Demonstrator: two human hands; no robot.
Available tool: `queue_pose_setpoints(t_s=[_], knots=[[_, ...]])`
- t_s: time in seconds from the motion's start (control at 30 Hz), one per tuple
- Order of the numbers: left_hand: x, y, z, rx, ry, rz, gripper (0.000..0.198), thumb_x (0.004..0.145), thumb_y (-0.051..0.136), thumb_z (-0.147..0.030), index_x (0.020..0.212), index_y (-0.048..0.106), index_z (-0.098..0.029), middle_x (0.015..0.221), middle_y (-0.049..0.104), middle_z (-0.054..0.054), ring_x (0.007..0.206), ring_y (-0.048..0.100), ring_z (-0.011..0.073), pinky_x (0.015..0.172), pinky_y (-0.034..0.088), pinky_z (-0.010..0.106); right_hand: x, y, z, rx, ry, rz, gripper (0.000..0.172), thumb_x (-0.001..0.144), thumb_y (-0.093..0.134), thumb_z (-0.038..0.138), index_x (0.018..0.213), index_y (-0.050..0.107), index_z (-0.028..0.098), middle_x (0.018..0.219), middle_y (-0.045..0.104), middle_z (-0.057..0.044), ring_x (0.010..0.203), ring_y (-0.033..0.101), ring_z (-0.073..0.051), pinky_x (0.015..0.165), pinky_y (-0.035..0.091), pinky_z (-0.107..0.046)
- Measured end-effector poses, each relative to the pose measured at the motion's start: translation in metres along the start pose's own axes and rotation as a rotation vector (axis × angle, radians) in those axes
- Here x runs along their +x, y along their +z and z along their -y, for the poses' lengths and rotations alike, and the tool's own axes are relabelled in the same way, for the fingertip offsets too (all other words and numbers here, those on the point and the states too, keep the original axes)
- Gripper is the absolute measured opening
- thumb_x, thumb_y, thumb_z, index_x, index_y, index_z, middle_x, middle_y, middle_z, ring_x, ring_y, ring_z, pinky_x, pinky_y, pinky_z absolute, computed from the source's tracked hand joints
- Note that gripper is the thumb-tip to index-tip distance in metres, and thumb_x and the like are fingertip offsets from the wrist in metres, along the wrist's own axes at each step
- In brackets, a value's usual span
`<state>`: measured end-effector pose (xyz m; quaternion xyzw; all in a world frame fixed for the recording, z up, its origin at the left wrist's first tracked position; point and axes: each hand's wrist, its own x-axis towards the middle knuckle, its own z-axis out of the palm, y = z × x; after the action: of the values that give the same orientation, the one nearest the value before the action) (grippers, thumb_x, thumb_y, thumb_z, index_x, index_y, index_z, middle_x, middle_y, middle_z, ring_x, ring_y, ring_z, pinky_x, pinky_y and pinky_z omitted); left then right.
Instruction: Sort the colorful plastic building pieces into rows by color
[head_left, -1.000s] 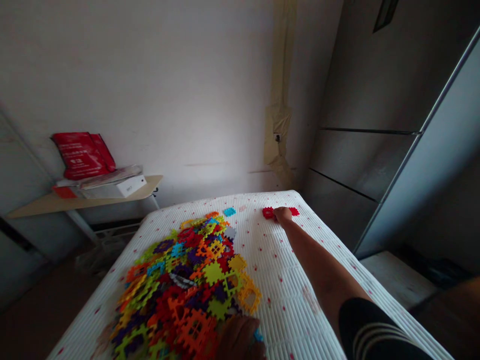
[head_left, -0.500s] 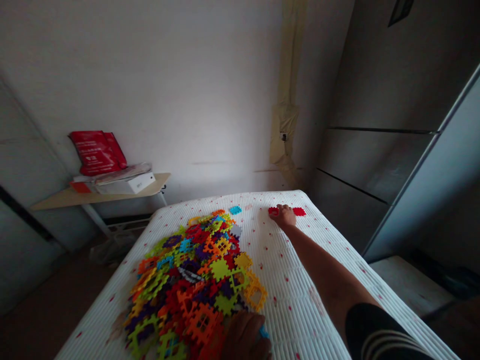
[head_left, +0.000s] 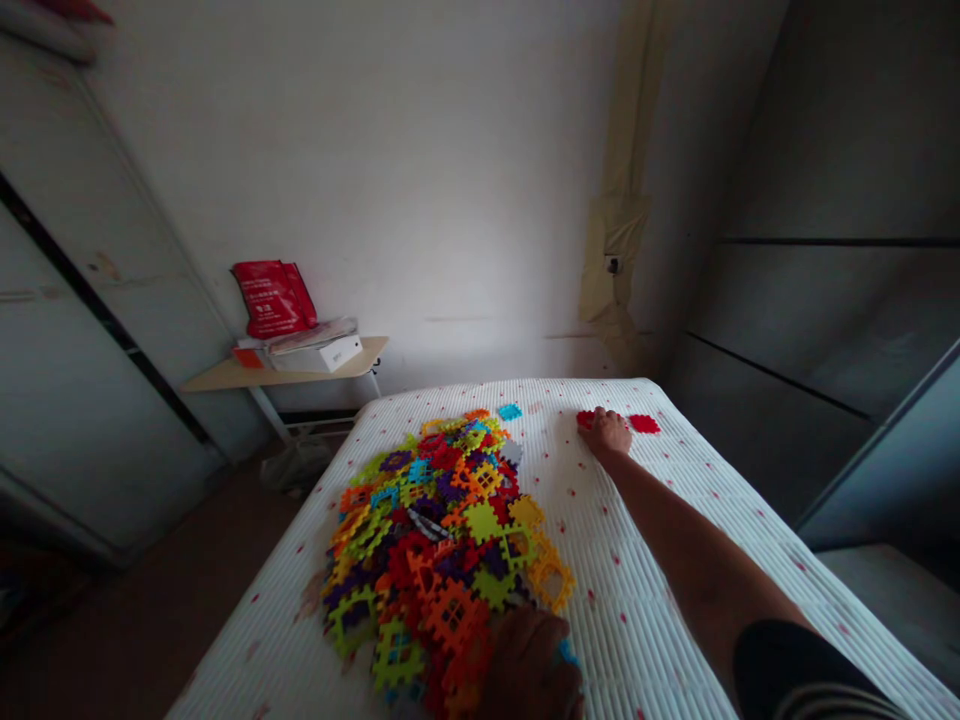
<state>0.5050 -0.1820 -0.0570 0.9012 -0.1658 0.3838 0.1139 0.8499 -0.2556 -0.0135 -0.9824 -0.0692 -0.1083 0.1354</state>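
White dotted cover [head_left: 660, 650]: right arm [head_left: 682, 530] stretched forward, right hand [head_left: 609, 433] palm-down on red piece [head_left: 583, 420], grip undeterminable; left hand [head_left: 531, 660] likewise.

The right hand [head_left: 610, 434] has been spread flatter over a far red piece [head_left: 584, 421]; the view has been turned left.

Around you the room is dim, with a soft glow on the middle of the wall [head_left: 480, 230] that fades toward the corners. Deep shadow covers the floor [head_left: 202, 580] at left and the grey cabinet [head_left: 817, 310] at right; your left hand [head_left: 531, 662] looks dark and soft-edged. Wide-angle distortion stretches the outer edges.
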Motion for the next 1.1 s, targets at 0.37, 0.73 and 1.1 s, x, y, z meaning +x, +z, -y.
queue_pose_setpoints(t_s=[0.37,0.73,1.1], knots=[[-0.012,0.027,-0.001,0.012,-0.076,-0.075,0.026,0.068,0.065,-0.037,0.063,0.048,-0.019,0.083,0.056,0.003,0.08,0.049,0.0179,0.074,0.044,0.035,-0.028,-0.027,0.044,0.157,-0.465,-0.144,0.029,0.085,0.053,0.025,0.112,0.061,0.018,0.113,0.06,-0.011,0.104,0.051,-0.024,0.085,0.04,-0.035],[-0.001,0.002,-0.002,0.037,-0.068,-0.074,0.019,0.071,0.061,-0.037,0.07,0.051,-0.02,0.078,0.058,0.002,0.077,0.054,0.0169,0.069,0.047,0.031,-0.112,-0.045,0.179,0.124,-1.06,0.23,0.025,0.083,0.054,0.016,0.102,0.069,0.02,0.105,0.067,-0.01,0.104,0.056,-0.024,0.086,0.043,-0.034],[0.023,-0.037,0.006,-0.006,-0.135,-0.076,0.014,0.081,0.045,-0.013,0.088,0.056,-0.02,0.086,0.064,0.004,0.082,0.06,0.0163,0.075,0.05,0.03,-0.109,-0.041,0.195,-0.117,-1.022,0.31,0.029,0.08,0.06,0.026,0.108,0.066,0.032,0.115,0.064,-0.006,0.106,0.056,-0.029,0.082,0.047,-0.049]])
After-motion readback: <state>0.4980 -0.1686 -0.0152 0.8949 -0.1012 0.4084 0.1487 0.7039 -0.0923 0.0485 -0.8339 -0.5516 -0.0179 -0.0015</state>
